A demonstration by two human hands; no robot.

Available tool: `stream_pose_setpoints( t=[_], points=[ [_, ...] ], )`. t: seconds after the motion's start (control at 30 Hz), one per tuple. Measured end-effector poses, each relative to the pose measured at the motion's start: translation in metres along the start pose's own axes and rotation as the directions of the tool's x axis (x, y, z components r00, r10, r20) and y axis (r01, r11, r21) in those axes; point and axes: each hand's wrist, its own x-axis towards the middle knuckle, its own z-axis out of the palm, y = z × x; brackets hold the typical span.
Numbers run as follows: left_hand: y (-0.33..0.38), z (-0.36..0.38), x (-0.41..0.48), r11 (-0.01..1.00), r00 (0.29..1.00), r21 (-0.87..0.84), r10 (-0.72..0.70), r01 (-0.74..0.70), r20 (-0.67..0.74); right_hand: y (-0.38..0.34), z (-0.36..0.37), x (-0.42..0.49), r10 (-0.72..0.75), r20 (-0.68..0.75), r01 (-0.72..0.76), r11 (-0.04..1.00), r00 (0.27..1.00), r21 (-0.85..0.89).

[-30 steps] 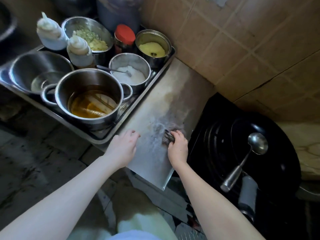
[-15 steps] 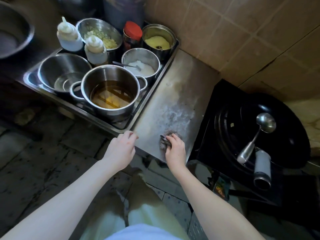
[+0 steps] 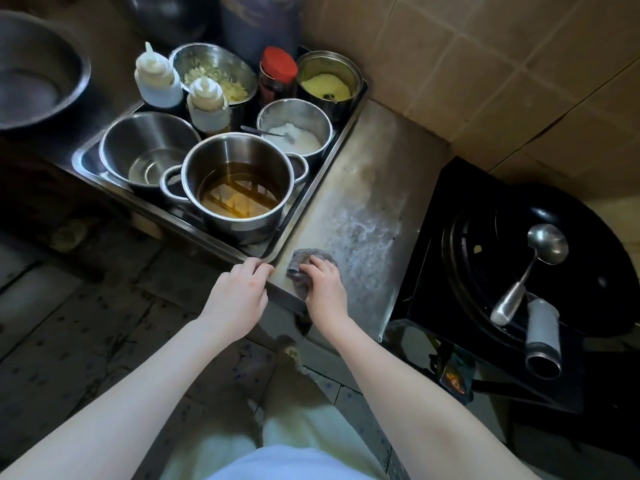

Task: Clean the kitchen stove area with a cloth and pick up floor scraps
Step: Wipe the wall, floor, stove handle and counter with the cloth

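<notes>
At the bottom of the frame two bare forearms reach up from above a dark, stained tiled floor (image 3: 86,323). Just below the centre, the right hand (image 3: 325,289) has its fingers curled over a grey crumpled cloth (image 3: 302,258) and holds it down on the near left corner of a flat stainless-steel surface (image 3: 374,188), close to the front edge. Pale, wet-looking smears cover the steel to the right of the cloth. Just left of it, the left hand (image 3: 239,296) has bent fingers with their tips on the near corner of a rectangular steel tray (image 3: 341,133); I cannot tell whether it grips the rim or only rests there.

The tray fills the centre left. Nearest in it stands a two-handled steel pot of amber oil (image 3: 239,188). A steel bowl (image 3: 149,150) holding a little liquid stands to the pot's left, and a steel canister of white powder (image 3: 294,133) with a spoon in it stands behind the pot. Farther up are two white squeeze bottles (image 3: 207,105), a steel bowl of chopped pale bits (image 3: 214,72), a red-lidded jar (image 3: 278,76) and a steel canister of yellow powder (image 3: 327,81).

At the right edge a black wok (image 3: 588,271) holds a steel ladle (image 3: 530,268). A tan tiled wall (image 3: 485,64) fills the upper right.
</notes>
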Motion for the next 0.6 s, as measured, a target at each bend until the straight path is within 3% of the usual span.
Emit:
stream_pose_setpoints(
  t=[0.6],
  points=[
    [0.014, -0.002, 0.029, 0.999, 0.999, -0.008, -0.037, 0.037, 0.0, 0.016, -0.038, 0.079, -0.116, 0.053, 0.121, 0.985, 0.992, -0.119]
  ],
)
